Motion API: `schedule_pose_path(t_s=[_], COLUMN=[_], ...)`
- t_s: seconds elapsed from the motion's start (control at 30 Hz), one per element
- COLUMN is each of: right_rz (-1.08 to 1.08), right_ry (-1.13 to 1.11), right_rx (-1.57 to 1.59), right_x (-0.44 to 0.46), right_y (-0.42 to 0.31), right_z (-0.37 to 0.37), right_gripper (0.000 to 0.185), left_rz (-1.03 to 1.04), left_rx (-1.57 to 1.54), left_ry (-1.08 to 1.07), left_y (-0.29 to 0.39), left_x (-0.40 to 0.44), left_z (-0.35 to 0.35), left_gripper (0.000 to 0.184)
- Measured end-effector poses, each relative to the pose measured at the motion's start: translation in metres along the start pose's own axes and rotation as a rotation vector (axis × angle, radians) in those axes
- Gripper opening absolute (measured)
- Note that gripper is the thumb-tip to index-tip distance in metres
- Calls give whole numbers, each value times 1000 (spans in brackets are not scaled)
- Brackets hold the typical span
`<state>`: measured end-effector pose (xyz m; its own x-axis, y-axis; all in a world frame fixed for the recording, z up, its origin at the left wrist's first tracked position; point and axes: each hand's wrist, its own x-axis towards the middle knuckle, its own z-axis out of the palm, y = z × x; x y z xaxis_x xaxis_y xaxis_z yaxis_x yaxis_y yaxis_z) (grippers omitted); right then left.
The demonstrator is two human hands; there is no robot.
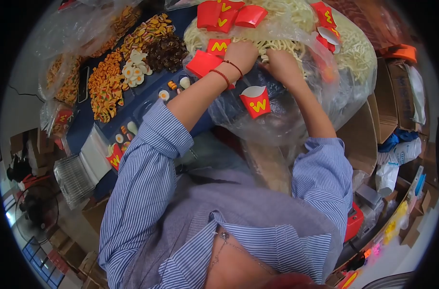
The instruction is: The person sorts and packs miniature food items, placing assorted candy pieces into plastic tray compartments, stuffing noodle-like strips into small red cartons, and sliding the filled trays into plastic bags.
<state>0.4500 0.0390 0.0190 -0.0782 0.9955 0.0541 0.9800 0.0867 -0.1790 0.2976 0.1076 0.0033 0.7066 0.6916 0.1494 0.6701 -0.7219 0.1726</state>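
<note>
Cream-coloured toy french fries [353,57] lie heaped in a large clear plastic bag at the far side of the table. My left hand [242,55], with red bracelets at the wrist, is curled into the near edge of the heap. Close by on the right, my right hand [282,67] bends into the same fries, its fingertips partly buried. Some fries show between both hands. A red fry box [255,102] with a yellow mark sits on the plastic below my hands. Another red box [203,63] lies beside my left wrist, with more red boxes [222,14] atop the heap.
On the blue table [79,127], left of my arm, are piles of small orange pieces [106,77], dark brown pieces [166,53] and fried-egg shapes [135,70]. A phone [83,84] lies beyond them. Cardboard boxes [359,135] stand at the right, a fan [36,212] at the left.
</note>
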Motion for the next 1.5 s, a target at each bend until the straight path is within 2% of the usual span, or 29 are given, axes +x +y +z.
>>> schedule_pose_path(t_s=[0.13,0.23,0.3,0.33,0.47,0.53,0.57,0.63,0.77,0.83,0.87,0.93,0.97,1.03,1.07,1.13,1.17,1.27,1.3,1.33,1.37,1.43,1.47,1.5], right_rz=[-20,-24,147,207,155,228,218,298,269,187,186,465,469,455,456,542,693,592,630,636,600,445,448,444], right_ry=[-56,26,64,83,225,69,69,-79,-127,62,62,-74,-73,-147,-147,-52,66,-5,65,63,97,78,75,64], right_rx=[-54,108,427,492,460,165,166,-25,-19,189,184,645,641,1351,1350,1855,2036,2076,1916,1918,1895,1923,1926,1896], right_x=[-3,-7,-9,-8,5,15,17,16,19,13,11,3,-3,-15,-21,-34,-31,-40,-38,-38,-38,-41,-41,-39], right_y=[2,15,28,36,48,35,28,7,23,32,36,38,38,35,30,-11,-37,-61,-60,-57,-52,-32,-26,-21], right_z=[-1,-17,-32,-34,-9,0,-2,-16,-3,-2,-1,-5,-3,3,5,2,-5,-5,1,4,6,9,9,9], right_gripper=[17,23,29,31,34,36,36,37,36,37,37,35,35,32,32,33,37,35,32,32,30,27,27,26], left_rz=[-92,-182,-175,-166,-268,-244,-252,-262,-335,-338,-338,-298,-260,-251,-245,-250,-252,-269,-224,-178,-182,-79,-82,-89], left_rx=[-31,-161,-249,-334,-525,-627,-625,-746,-800,-766,-729,-673,-609,-619,-623,-552,-485,-419,-461,-502,-505,-424,-423,-318], left_ry=[-76,-87,-79,-71,-200,-242,-236,-224,-254,-236,-223,-157,-95,-11,71,61,29,-44,51,144,138,297,293,192], left_y=[-1,-9,-17,-20,-22,-22,-23,-23,-28,-28,-27,-21,-16,4,15,35,45,58,57,56,55,63,71,78], left_x=[-1,4,9,9,2,-15,-24,-44,-64,-65,-64,-60,-57,-55,-54,-50,-51,-60,-63,-66,-76,-110,-123,-136], left_z=[-15,-14,-19,-24,-60,-75,-79,-88,-90,-94,-95,-93,-91,-88,-86,-77,-76,-72,-64,-57,-48,-66,-66,-62], left_gripper=[19,20,21,22,25,27,27,28,30,28,26,26,26,25,24,23,23,25,23,24,24,32,32,38])
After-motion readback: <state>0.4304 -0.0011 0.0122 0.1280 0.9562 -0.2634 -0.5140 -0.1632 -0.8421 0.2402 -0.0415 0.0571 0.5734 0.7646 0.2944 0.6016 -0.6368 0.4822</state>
